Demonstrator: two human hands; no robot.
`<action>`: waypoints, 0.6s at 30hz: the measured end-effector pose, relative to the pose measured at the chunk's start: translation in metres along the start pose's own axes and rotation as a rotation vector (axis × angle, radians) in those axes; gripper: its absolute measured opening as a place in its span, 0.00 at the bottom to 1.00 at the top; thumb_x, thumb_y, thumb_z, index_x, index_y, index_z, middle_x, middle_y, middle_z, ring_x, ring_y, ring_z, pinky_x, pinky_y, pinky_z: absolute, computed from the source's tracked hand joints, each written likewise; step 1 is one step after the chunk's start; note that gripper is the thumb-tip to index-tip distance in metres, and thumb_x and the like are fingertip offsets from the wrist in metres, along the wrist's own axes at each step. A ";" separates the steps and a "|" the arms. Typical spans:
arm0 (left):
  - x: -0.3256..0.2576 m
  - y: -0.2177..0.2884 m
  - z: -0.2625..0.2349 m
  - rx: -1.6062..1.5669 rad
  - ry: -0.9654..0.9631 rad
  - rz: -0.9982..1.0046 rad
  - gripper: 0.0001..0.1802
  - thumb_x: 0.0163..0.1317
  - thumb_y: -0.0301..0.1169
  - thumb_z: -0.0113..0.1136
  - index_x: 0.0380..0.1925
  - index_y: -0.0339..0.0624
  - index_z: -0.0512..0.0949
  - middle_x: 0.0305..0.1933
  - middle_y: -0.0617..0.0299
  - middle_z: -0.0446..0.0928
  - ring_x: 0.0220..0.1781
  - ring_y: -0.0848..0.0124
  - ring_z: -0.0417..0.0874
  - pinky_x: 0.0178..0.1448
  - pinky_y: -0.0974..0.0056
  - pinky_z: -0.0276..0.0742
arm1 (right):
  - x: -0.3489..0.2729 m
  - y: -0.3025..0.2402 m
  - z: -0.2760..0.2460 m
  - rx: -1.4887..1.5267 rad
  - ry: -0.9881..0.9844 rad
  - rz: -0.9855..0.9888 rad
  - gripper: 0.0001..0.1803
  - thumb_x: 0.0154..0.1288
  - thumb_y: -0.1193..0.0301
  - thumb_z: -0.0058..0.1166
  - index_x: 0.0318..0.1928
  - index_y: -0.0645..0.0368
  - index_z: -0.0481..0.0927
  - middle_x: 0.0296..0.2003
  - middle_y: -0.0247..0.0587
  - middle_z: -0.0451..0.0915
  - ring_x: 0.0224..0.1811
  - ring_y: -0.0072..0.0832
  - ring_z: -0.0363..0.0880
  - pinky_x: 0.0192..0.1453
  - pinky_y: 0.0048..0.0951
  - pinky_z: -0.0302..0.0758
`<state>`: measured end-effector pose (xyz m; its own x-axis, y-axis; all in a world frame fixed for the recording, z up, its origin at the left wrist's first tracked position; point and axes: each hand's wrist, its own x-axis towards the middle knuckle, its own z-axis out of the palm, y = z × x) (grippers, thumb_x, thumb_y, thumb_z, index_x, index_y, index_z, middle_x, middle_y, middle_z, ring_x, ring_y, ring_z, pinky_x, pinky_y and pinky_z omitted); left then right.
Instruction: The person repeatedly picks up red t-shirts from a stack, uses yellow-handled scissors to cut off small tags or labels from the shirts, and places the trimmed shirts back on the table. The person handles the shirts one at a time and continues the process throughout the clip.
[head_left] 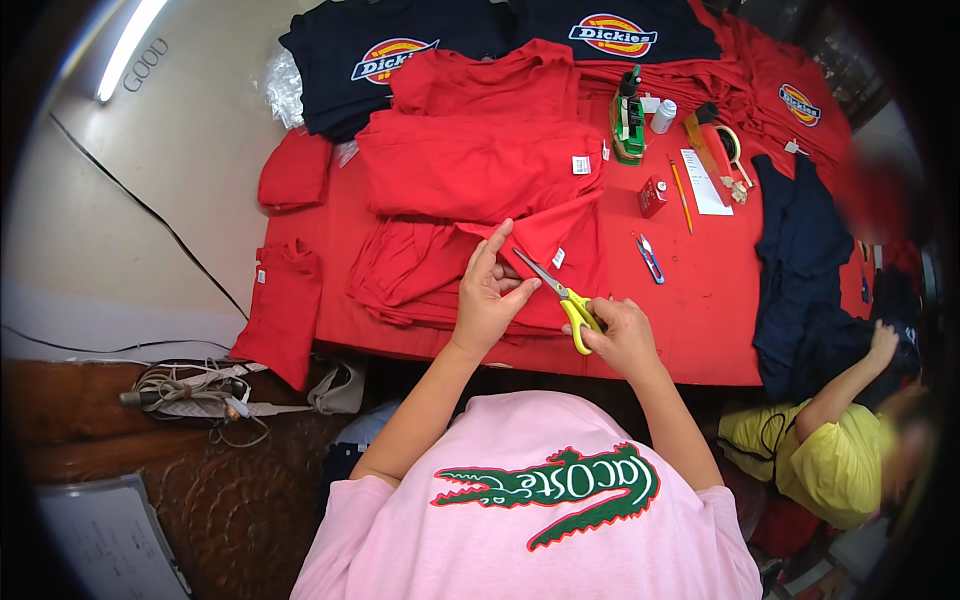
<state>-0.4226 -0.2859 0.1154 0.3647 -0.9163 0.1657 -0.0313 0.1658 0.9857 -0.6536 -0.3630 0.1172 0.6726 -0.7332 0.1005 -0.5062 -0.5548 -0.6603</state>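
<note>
My right hand (pixel 622 338) is closed around the yellow handles of a pair of scissors (pixel 575 308). Their slim blades point up and left over a red garment (pixel 545 235) with a small white tag (pixel 558 257). Just left of the blades is my left hand (pixel 487 297), its fingers stretched out and its thumb apart, close to the scissor tips. Part of that hand's fingers overlaps the garment's raised edge; I cannot make out any cloth gripped there. Under and behind lies a stack of folded red garments (pixel 480 165).
Right on the red table (pixel 690 330) lie thread snips (pixel 648 258), a pencil (pixel 682 198), a small red box (pixel 652 197), a green tool (pixel 628 125) and a tape dispenser (pixel 712 150). Dark shirts (pixel 815 240) hang over the right edge. A person in yellow (pixel 835 455) sits at right.
</note>
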 end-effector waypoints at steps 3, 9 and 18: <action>0.001 0.000 0.004 -0.019 0.004 0.006 0.49 0.61 0.07 0.67 0.81 0.39 0.60 0.68 0.59 0.70 0.63 0.71 0.83 0.65 0.68 0.85 | -0.007 0.007 0.005 0.057 0.022 0.028 0.14 0.57 0.64 0.72 0.32 0.61 0.83 0.21 0.48 0.79 0.23 0.44 0.79 0.35 0.45 0.74; 0.008 -0.021 0.000 -0.008 0.072 0.056 0.43 0.62 0.11 0.68 0.78 0.43 0.68 0.59 0.63 0.68 0.50 0.79 0.80 0.52 0.75 0.82 | -0.010 0.007 0.004 0.056 0.029 0.027 0.14 0.57 0.63 0.73 0.32 0.60 0.82 0.22 0.46 0.80 0.24 0.43 0.78 0.36 0.44 0.73; -0.003 -0.008 0.013 -0.060 0.031 0.009 0.51 0.61 0.05 0.64 0.83 0.42 0.57 0.65 0.61 0.65 0.59 0.73 0.83 0.64 0.67 0.86 | 0.000 -0.005 0.000 -0.010 0.064 -0.012 0.17 0.54 0.60 0.74 0.31 0.58 0.81 0.21 0.43 0.78 0.25 0.41 0.76 0.37 0.41 0.69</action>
<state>-0.4356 -0.2894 0.1071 0.3932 -0.9031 0.1728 0.0203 0.1964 0.9803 -0.6514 -0.3600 0.1210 0.6429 -0.7499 0.1560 -0.5036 -0.5674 -0.6515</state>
